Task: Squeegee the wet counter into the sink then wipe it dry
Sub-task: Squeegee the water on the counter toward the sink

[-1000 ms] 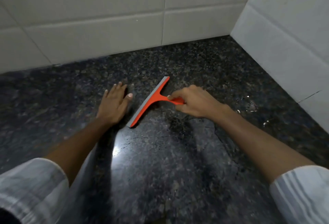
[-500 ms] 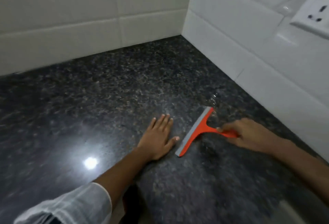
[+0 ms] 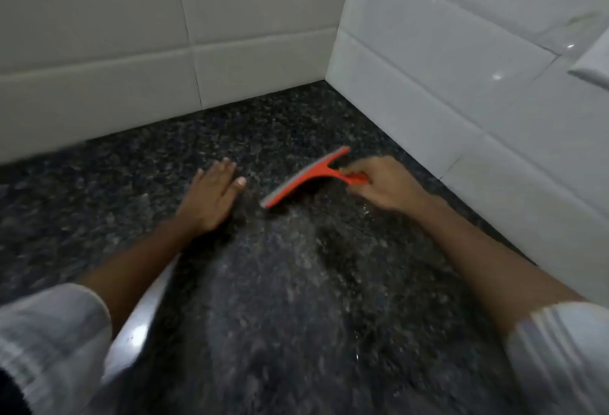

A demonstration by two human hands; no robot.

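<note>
Lying slantwise on the dark speckled bench (image 3: 138,190), the orange squeegee (image 3: 304,177) has its grey blade edge turned toward the left, its far tip pointing up toward the tiled corner and its near tip low, close to the middle of the view. Whether the blade is fully pressed to the stone or slightly lifted cannot be told through the blur. Its short orange handle runs off to the right into the right hand (image 3: 384,184), whose fingers are curled and pinched around that handle, thumb on top.

Just left of the squeegee, apart from it, the left hand (image 3: 211,197) lies flat, palm down, on the bench with fingers stretched out together and the thumb angled toward the blade; it holds nothing. Both forearms reach in from the lower corners, each ending in a pale rolled sleeve (image 3: 49,332).

A few small glints of water (image 3: 365,212) show on the stone below the right wrist. White wall tiles (image 3: 428,62) rise behind and along the right side, meeting in a corner beyond the squeegee.
</note>
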